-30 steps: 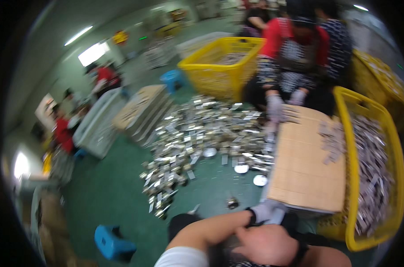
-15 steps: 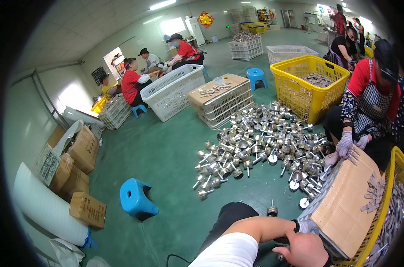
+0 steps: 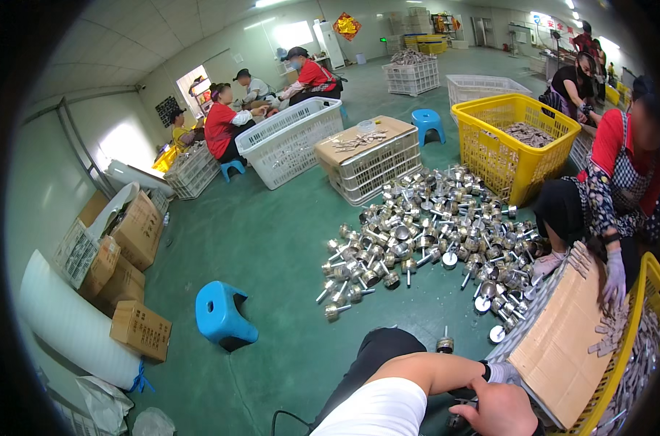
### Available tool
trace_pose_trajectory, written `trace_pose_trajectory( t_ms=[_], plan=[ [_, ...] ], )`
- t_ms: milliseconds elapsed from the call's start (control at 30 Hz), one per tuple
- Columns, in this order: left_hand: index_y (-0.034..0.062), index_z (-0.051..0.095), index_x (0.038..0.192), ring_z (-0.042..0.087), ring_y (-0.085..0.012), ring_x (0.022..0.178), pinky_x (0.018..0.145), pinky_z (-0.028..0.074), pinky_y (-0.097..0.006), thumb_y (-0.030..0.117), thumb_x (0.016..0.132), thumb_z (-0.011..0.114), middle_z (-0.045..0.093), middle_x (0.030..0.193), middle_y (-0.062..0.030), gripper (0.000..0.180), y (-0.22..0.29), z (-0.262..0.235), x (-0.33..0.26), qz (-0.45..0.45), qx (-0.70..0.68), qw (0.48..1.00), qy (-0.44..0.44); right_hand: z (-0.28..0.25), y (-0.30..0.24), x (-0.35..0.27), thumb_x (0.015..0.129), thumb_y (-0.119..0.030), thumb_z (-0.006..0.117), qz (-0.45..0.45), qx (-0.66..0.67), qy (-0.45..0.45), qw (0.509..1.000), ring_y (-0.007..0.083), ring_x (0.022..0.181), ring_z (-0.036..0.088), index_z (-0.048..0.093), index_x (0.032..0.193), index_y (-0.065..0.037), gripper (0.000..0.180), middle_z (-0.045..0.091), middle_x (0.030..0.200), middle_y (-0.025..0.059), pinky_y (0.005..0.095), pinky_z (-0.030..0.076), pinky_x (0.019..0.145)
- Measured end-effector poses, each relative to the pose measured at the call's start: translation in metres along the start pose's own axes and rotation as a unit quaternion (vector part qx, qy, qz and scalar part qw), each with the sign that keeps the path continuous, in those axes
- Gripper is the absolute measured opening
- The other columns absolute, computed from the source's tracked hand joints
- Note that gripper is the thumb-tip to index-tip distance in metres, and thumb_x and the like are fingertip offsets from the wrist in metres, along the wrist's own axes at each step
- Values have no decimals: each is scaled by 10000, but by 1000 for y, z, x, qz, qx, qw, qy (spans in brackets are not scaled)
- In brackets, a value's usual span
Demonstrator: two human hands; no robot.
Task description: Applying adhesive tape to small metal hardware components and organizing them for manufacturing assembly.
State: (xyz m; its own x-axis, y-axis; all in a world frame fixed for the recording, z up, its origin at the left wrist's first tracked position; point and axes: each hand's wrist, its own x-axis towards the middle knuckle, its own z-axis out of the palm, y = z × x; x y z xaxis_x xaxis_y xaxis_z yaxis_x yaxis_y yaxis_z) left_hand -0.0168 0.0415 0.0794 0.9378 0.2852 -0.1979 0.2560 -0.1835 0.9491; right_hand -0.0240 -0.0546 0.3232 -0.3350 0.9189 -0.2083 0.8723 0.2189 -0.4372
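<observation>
My left forearm, in a white sleeve, reaches right to a dark wristband. Beyond the band, my left hand (image 3: 503, 373) wears a pale glove, and its fingers are hidden. Just below, my bare right hand (image 3: 501, 413) is closed, its upper part against the left wrist by the glove cuff. Whatever it grips, if anything, is hidden. A shiny metal cup-shaped part with a stem (image 3: 445, 341) stands upright on the floor beyond my forearm. To the right of my hands, a sheet of cardboard (image 3: 555, 356) lies tilted on a grey crate, with flat metal strips (image 3: 612, 330) at its right edge.
A large heap of metal cup parts (image 3: 424, 232) spreads over the green floor ahead. A yellow basket (image 3: 621, 370) of strips borders the cardboard at right. A co-worker's gloved hand (image 3: 614, 280) is over the cardboard. A blue stool (image 3: 217, 312) stands at left; another yellow basket (image 3: 483, 149) stands behind the heap.
The co-worker's gloved hand has moved from the cardboard's far left corner to the strips at its right, leaving several strips at that corner. My hands keep nearly the same place; the view has tilted slightly.
</observation>
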Motion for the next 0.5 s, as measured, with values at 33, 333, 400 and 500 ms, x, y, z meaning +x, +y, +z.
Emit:
trace_pose_trajectory(
  t_ms=[33, 333, 400, 500],
  plan=[
    [118, 682, 900, 605, -198, 854, 747, 468, -298, -45, 573, 691, 652, 898, -57, 366, -4, 1, 2, 0, 0, 1000, 1, 0, -1, 0, 754, -323, 636, 1, -3, -4, 1000, 358, 673, 590, 528, 940, -10, 380, 598, 710, 196, 425, 462, 567],
    [127, 688, 881, 610, -195, 866, 749, 470, -291, -42, 599, 664, 659, 908, -48, 330, -26, 10, 17, -1, -4, 1000, 10, 0, 0, 0, 754, -320, 638, 9, -7, -8, 1000, 357, 681, 590, 529, 938, -8, 378, 598, 717, 199, 428, 461, 576],
    [128, 688, 879, 611, -196, 872, 751, 472, -294, -27, 621, 662, 659, 915, -54, 302, -36, 12, 20, 10, -6, 1000, 17, 0, -2, 0, 753, -320, 639, 8, -9, -8, 1000, 358, 677, 589, 529, 938, -8, 379, 598, 714, 198, 428, 461, 573],
    [129, 687, 883, 610, -200, 881, 759, 471, -298, 7, 654, 658, 658, 922, -55, 261, -29, 14, 19, -4, -1, 1000, 22, 1, 1, -1, 751, -320, 641, 9, -3, -2, 1000, 357, 667, 589, 531, 938, -7, 380, 597, 706, 195, 426, 459, 566]
  ],
)
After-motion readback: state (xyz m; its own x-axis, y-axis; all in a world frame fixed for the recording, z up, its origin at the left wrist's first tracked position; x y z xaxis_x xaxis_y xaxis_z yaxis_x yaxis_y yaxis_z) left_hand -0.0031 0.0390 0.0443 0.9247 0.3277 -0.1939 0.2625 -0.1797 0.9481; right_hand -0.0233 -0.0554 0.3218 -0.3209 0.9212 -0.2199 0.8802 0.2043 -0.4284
